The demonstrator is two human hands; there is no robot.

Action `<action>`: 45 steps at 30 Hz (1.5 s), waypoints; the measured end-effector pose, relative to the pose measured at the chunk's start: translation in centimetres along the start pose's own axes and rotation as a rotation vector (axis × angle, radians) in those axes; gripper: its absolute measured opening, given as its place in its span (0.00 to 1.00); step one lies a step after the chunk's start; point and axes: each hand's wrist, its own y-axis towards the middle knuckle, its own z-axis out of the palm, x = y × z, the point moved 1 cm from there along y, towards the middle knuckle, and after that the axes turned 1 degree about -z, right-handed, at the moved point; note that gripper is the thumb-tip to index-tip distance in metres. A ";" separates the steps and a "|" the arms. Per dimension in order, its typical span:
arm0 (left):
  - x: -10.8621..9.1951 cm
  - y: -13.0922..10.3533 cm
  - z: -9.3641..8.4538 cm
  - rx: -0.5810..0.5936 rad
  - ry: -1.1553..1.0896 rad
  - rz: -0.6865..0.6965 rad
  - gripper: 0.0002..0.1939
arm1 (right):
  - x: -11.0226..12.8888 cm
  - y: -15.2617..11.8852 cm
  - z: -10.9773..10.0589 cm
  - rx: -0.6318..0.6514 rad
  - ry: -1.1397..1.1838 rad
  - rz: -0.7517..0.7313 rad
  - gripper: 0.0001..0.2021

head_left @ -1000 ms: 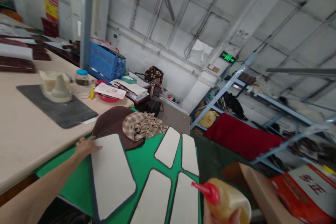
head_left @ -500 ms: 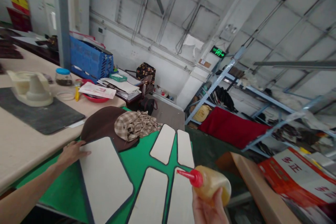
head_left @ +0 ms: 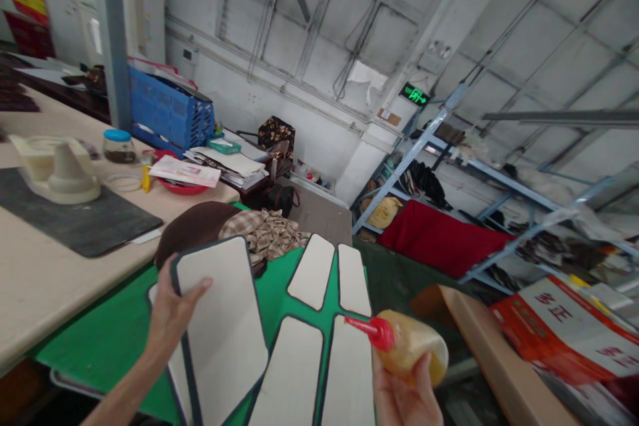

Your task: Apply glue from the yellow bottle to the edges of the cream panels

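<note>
My left hand [head_left: 172, 306] grips the upper left edge of a white panel with a dark border [head_left: 224, 326], thumb on its face. The panel is tilted up off the green tabletop [head_left: 100, 339], and a second such panel [head_left: 180, 379] shows partly beneath it. My right hand [head_left: 407, 393] is closed around a squeeze bottle [head_left: 414, 346] of yellowish liquid, its red nozzle pointing left. Below the nozzle lies a white panel [head_left: 349, 373], with another [head_left: 289, 366] to its left. Two smaller white panels [head_left: 313, 273] [head_left: 354, 279] lie farther back.
A brown piece [head_left: 192, 229] and a checked cloth [head_left: 274, 236] lie behind the panels. On the beige table [head_left: 44, 279] at left are a black mat [head_left: 114, 223], a lidded jar [head_left: 118, 146] and a red dish [head_left: 182, 188]. Cardboard [head_left: 499, 359] stands at right.
My left hand has taken hold of the top panel and lifted it up and to the right, uncovering another beneath. The bottle in my right hand has shifted slightly right.
</note>
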 end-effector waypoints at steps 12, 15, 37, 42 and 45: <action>-14.3 -1.0 0.3 0.479 0.008 0.379 0.34 | 4.9 0.4 2.1 -0.016 -0.033 -0.166 0.20; -18.7 -4.1 0.0 0.996 0.115 0.425 0.28 | 7.6 0.2 3.3 0.011 -0.054 -0.211 0.21; -29.8 -16.4 0.8 1.995 0.271 0.360 0.33 | 16.3 0.3 -1.7 0.312 -0.250 -0.168 0.30; -30.1 -17.0 0.4 1.983 0.246 0.348 0.35 | 16.7 0.0 -2.4 0.396 -0.221 -0.186 0.28; -30.1 -17.1 0.1 1.977 0.255 0.324 0.36 | 16.8 -0.4 -2.6 0.370 -0.181 -0.190 0.27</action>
